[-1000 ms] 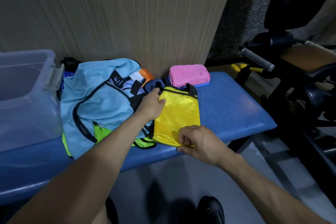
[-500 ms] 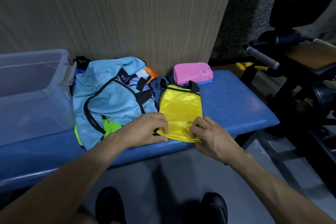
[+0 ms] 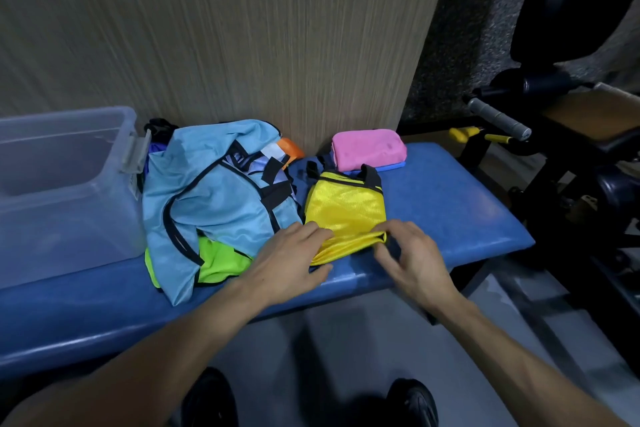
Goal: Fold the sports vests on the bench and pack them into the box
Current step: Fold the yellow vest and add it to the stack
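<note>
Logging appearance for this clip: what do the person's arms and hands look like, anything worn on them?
Both forearms are bare from the frame's lower edge up to the wrists; no sleeve shows. The left hand and right hand wear no gloves. No watch, band or ring is visible on either wrist or on the fingers that show. Nothing is marked or taped on the arms.

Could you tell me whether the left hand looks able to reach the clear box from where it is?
Probably yes: the left hand is at the yellow vest, and only the low vest pile lies before the clear box.
</note>
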The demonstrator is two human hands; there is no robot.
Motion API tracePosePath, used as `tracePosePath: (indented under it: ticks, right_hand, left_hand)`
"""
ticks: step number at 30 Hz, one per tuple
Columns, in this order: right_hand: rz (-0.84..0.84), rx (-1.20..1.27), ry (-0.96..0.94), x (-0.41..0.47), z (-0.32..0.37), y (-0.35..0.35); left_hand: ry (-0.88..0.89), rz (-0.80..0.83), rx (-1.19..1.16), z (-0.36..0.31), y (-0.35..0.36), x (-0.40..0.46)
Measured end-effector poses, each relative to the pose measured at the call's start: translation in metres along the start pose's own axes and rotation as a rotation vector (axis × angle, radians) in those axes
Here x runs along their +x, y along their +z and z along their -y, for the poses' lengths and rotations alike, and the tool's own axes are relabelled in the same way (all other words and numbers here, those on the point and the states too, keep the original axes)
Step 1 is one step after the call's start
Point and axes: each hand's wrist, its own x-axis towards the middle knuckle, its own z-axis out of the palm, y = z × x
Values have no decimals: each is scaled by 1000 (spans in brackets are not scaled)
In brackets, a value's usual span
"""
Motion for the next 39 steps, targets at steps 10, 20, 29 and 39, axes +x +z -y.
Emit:
tracePosePath:
  ticks: [10,20,29,39]
  right_hand:
    - [-411,464,20,67,35,-71]
    - [-156,719,687,117,-26,-19]
    - [289,713,744,90,-34,-8]
    - [370,841,457,28,-35,-21]
  left_hand:
    - [-156,-455,-927,-26,-96,50]
    - [-636,-309,-1123,15,-29,124]
    - [-984,-328,-1048,43,20,136]
    - [-985,-361,-950,34,23,132]
